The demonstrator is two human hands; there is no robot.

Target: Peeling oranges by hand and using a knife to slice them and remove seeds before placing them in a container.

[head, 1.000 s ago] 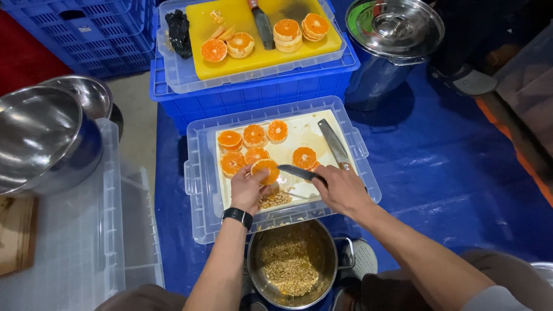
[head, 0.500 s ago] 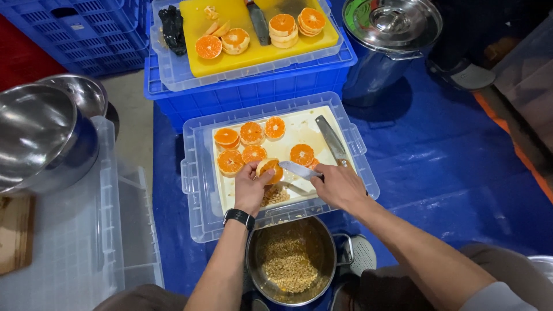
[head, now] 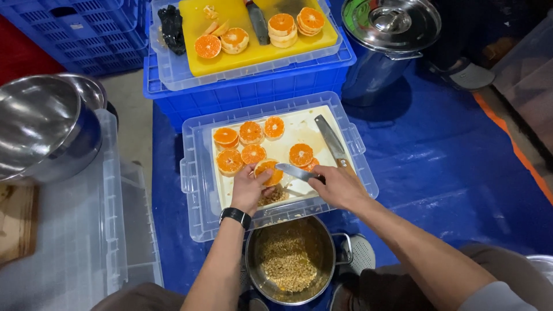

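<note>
My left hand (head: 249,187) holds an orange half (head: 269,171) on a pale cutting board (head: 299,129) set in a clear plastic tray (head: 196,173). A small knife (head: 295,171) is gripped in my right hand (head: 337,187), its blade lying across that orange half. Several cut orange halves (head: 251,132) lie flesh-up on the board's far side. A second, larger knife (head: 332,140) rests on the board's right edge. A heap of seeds (head: 272,196) sits at the board's near edge, under my left hand.
A steel pot (head: 288,262) holding seeds stands below the tray. A yellow board (head: 199,14) with orange halves and a knife sits on a blue crate (head: 242,89). A lidded steel pot (head: 389,34) is at back right, steel bowls (head: 46,126) at left.
The view has shifted slightly. Both hands stay at the orange half, and the small knife has moved a little over it.
</note>
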